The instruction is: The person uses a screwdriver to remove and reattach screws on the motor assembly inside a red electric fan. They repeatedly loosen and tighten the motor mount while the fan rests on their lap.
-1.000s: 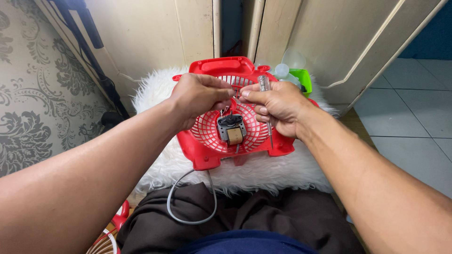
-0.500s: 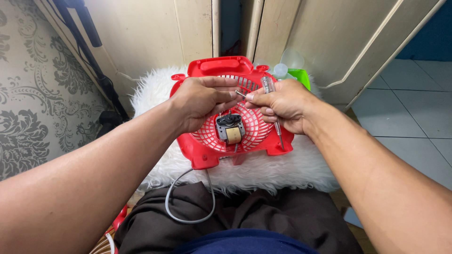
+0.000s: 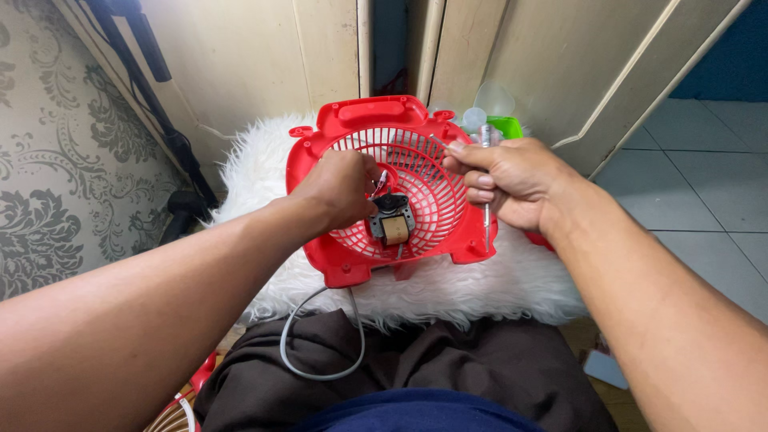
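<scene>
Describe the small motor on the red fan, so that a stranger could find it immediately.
Start at the white furry rug; the red fan housing lies on it. At the centre of its round grille sits the motor, beside the left hand. It alone is dark metal with a tan coil.

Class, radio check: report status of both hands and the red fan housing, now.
Left hand pinching at the motor inside the red fan housing. Right hand closed on a screwdriver, tip down. Housing on white fur mat; grey cord across lap.
</scene>
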